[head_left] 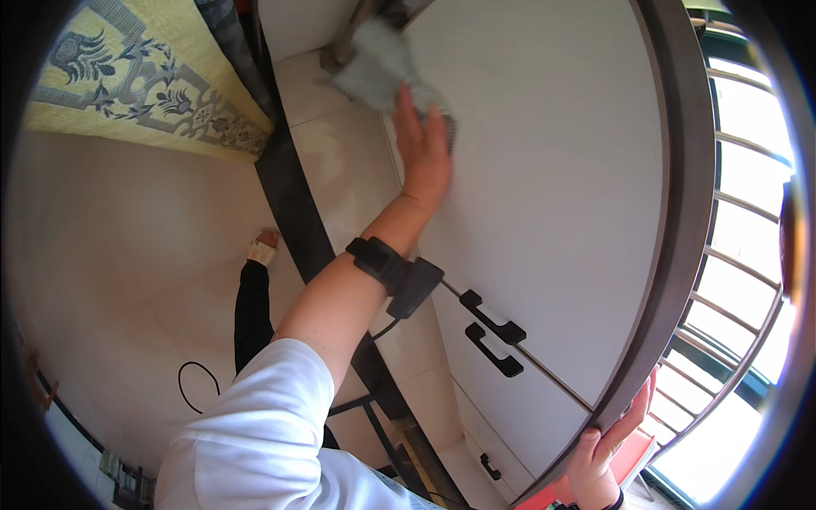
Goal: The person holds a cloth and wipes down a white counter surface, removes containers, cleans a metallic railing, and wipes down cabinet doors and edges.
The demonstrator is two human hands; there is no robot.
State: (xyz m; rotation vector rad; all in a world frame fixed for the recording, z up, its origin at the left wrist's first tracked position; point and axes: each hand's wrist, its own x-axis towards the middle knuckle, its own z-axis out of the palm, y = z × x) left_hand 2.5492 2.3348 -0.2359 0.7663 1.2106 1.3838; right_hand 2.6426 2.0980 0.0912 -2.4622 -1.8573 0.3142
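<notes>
My left hand reaches up across the white cabinet front and grips a grey-green cloth under its fingers. The cloth is blurred and lies along the upper left part of the panel, partly hanging past its edge. On my left forearm sits a black strapped device with a cable. At the lower right, my right hand rests against the cabinet's brown edge. Its fingers are stretched along the outer side, with the thumb apart from them.
Black handles stick out from the cabinet front, and a smaller handle sits lower down. A yellow patterned curtain hangs at upper left. Barred windows line the right. A red surface lies beyond my right hand.
</notes>
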